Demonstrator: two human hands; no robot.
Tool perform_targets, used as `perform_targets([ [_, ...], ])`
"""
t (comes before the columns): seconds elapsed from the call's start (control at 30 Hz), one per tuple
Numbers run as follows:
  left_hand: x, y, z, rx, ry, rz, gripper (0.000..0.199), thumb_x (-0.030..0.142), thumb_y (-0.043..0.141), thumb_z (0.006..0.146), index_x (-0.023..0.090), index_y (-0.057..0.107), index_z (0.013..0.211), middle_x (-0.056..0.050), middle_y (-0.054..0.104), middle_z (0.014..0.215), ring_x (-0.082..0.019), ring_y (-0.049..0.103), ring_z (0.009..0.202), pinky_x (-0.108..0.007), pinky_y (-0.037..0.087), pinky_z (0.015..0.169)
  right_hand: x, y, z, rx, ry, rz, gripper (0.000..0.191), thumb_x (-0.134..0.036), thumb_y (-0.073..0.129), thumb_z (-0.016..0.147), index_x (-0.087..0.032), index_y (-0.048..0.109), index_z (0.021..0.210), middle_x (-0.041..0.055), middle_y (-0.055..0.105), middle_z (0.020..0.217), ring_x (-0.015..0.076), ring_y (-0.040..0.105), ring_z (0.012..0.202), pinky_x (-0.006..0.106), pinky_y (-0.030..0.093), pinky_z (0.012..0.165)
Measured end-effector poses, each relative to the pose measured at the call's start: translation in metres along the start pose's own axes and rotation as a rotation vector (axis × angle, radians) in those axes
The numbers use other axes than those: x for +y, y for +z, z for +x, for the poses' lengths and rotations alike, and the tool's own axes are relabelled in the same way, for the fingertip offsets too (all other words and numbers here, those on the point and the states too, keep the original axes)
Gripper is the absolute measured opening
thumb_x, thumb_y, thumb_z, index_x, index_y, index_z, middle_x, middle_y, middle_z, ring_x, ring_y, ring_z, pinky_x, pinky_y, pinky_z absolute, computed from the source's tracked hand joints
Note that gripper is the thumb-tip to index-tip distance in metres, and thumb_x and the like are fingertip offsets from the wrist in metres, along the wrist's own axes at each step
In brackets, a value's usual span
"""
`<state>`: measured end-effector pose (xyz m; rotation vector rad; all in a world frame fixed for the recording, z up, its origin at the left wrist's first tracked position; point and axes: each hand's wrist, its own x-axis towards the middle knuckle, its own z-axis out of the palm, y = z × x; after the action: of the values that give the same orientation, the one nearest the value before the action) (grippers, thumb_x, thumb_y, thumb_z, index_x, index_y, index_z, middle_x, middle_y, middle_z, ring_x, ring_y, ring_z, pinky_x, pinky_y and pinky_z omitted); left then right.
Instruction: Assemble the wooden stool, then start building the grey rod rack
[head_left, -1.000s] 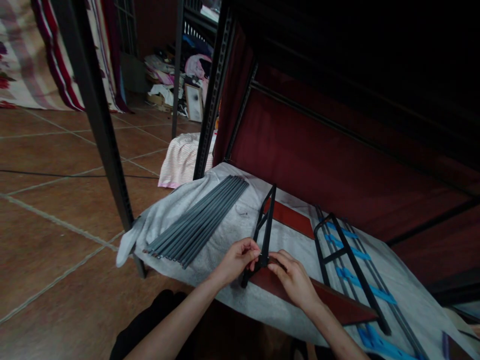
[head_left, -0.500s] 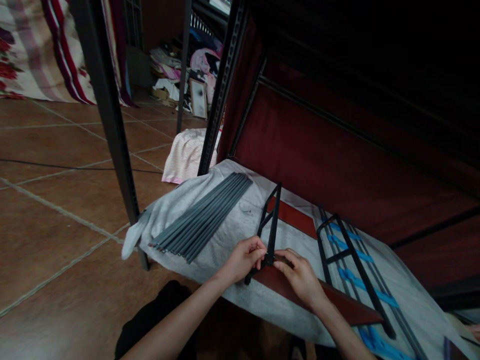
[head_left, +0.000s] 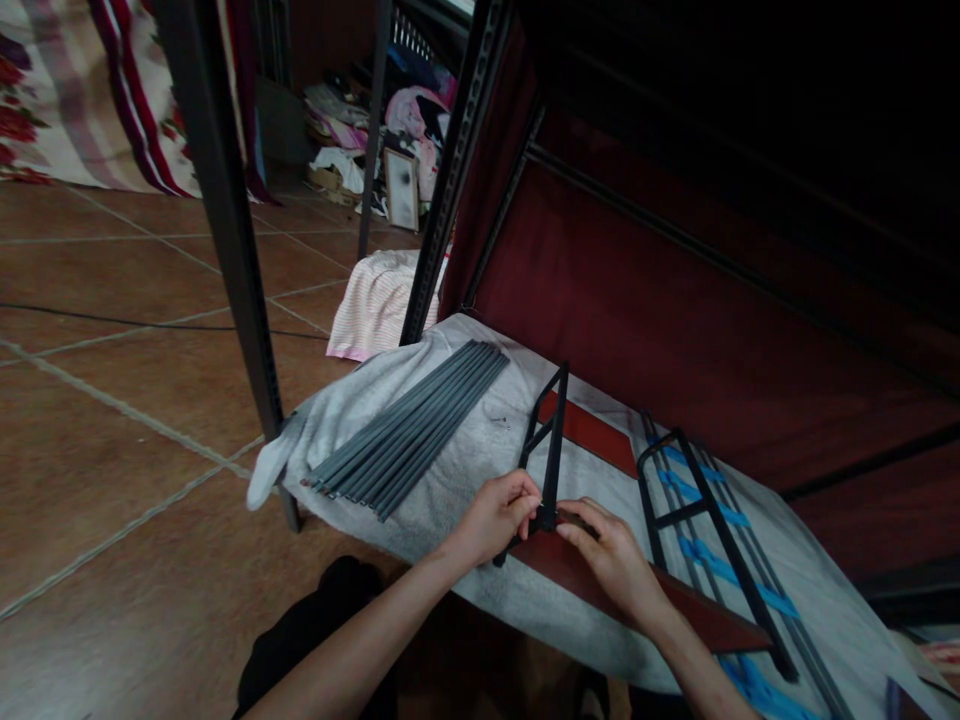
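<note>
My left hand [head_left: 504, 512] pinches with thumb and forefinger close against the lower end of a black triangular metal frame [head_left: 557, 440]. On the other side of that joint, my right hand [head_left: 613, 552] is closed too, fingertips at the frame. Whatever small pieces the fingers grip are too small to make out. The frame stands upright at the left end of a reddish-brown board [head_left: 712, 612]. A second black metal frame [head_left: 727, 530] stands near the board's right end. Behind lies another red board [head_left: 600, 436], running between the two frames.
A bundle of grey rods [head_left: 420, 425] lies left on the grey cloth [head_left: 457, 500]. Small metal bits [head_left: 500, 422] rest beside it. At the right are dark rods with blue strips [head_left: 712, 510]. Black shelf posts [head_left: 247, 300] and a dark red curtain [head_left: 600, 270] surround the surface.
The view has shifted slightly, so everything sits a little further right. Both hands keep their pinch at the same joint, with only slight finger movement.
</note>
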<state>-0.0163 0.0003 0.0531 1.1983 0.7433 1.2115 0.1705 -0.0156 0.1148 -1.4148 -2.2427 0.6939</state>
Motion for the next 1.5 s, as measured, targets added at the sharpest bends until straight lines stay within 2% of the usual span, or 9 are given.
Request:
perform_targets([
  [0.3, 0.004, -0.004, -0.002, 0.001, 0.029, 0.187, 0.01, 0.024, 0.051, 0.084, 0.019, 0.057, 0.079, 0.005, 0.05, 0.054, -0.009, 0.047, 0.047, -0.02, 0.034, 0.05, -0.002, 0.001, -0.003, 0.024, -0.007, -0.014, 0.022, -0.034, 0.049, 0.091, -0.025, 0.065, 0.105, 0.0043, 0.067, 0.1, 0.0209, 0.062, 0.096, 0.033, 0.048, 0.084],
  [0.63, 0.01, 0.002, 0.002, -0.017, 0.037, 0.145, 0.011, 0.021, 0.051, 0.083, 0.018, 0.056, 0.074, 0.006, 0.048, 0.051, -0.009, 0.046, 0.045, -0.02, 0.034, 0.048, -0.002, 0.0, -0.004, 0.06, 0.033, 0.013, 0.023, -0.035, 0.055, 0.088, -0.026, 0.067, 0.105, 0.0033, 0.069, 0.101, 0.0206, 0.063, 0.096, 0.033, 0.048, 0.085],
  [0.87, 0.002, 0.006, 0.003, -0.024, 0.007, 0.018, 0.009, 0.022, 0.052, 0.081, 0.017, 0.054, 0.074, 0.003, 0.055, 0.059, -0.007, 0.049, 0.042, -0.019, 0.033, 0.044, 0.0, 0.004, -0.004, 0.097, 0.159, 0.105, 0.017, -0.036, 0.061, 0.084, -0.023, 0.063, 0.095, 0.0014, 0.07, 0.091, 0.0194, 0.065, 0.089, 0.031, 0.049, 0.081],
  [0.97, -0.001, 0.005, 0.004, -0.052, -0.008, -0.027, 0.008, 0.022, 0.051, 0.081, 0.017, 0.053, 0.075, 0.003, 0.056, 0.06, -0.008, 0.051, 0.043, -0.019, 0.033, 0.043, -0.003, 0.004, -0.004, 0.093, 0.137, 0.067, 0.016, -0.035, 0.058, 0.086, -0.023, 0.061, 0.096, 0.0011, 0.069, 0.089, 0.0187, 0.065, 0.087, 0.031, 0.049, 0.08],
  [1.03, -0.002, 0.004, 0.004, -0.071, 0.001, -0.02, 0.007, 0.022, 0.051, 0.081, 0.017, 0.053, 0.076, 0.004, 0.054, 0.057, -0.009, 0.051, 0.044, -0.019, 0.035, 0.044, -0.005, 0.004, -0.004, 0.08, 0.107, 0.057, 0.022, -0.034, 0.055, 0.087, -0.024, 0.059, 0.106, 0.0008, 0.069, 0.09, 0.0185, 0.064, 0.088, 0.031, 0.049, 0.081],
  [1.17, -0.006, 0.001, 0.001, -0.078, 0.058, 0.057, 0.008, 0.023, 0.053, 0.083, 0.018, 0.055, 0.079, 0.004, 0.054, 0.058, -0.01, 0.054, 0.052, -0.02, 0.04, 0.052, -0.006, 0.0, -0.001, 0.016, 0.013, 0.012, 0.035, -0.028, 0.052, 0.089, -0.027, 0.056, 0.124, 0.0026, 0.067, 0.11, 0.0187, 0.062, 0.101, 0.034, 0.047, 0.091],
  [1.33, -0.009, 0.004, -0.003, 0.003, 0.124, 0.084, 0.008, 0.027, 0.054, 0.085, 0.02, 0.055, 0.089, 0.004, 0.057, 0.067, -0.01, 0.056, 0.058, -0.022, 0.045, 0.06, -0.012, -0.009, 0.007, -0.132, -0.121, -0.064, 0.041, -0.024, 0.048, 0.091, -0.03, 0.053, 0.131, 0.0038, 0.064, 0.12, 0.0191, 0.06, 0.109, 0.033, 0.045, 0.095],
  [1.4, -0.009, 0.007, -0.003, 0.048, 0.131, 0.066, 0.014, 0.028, 0.056, 0.084, 0.021, 0.052, 0.095, 0.004, 0.058, 0.071, -0.009, 0.056, 0.058, -0.021, 0.045, 0.057, -0.014, -0.011, 0.01, -0.151, -0.142, -0.074, 0.042, -0.022, 0.049, 0.09, -0.03, 0.053, 0.132, 0.0035, 0.064, 0.12, 0.0193, 0.06, 0.109, 0.033, 0.045, 0.096],
  [1.5, -0.009, 0.011, -0.002, 0.108, 0.102, 0.034, 0.017, 0.032, 0.059, 0.082, 0.02, 0.049, 0.088, 0.004, 0.058, 0.067, -0.01, 0.056, 0.054, -0.021, 0.043, 0.052, -0.015, -0.013, 0.013, -0.151, -0.168, -0.077, 0.043, -0.018, 0.049, 0.088, -0.03, 0.054, 0.13, 0.0023, 0.065, 0.122, 0.0193, 0.059, 0.112, 0.033, 0.044, 0.098],
])
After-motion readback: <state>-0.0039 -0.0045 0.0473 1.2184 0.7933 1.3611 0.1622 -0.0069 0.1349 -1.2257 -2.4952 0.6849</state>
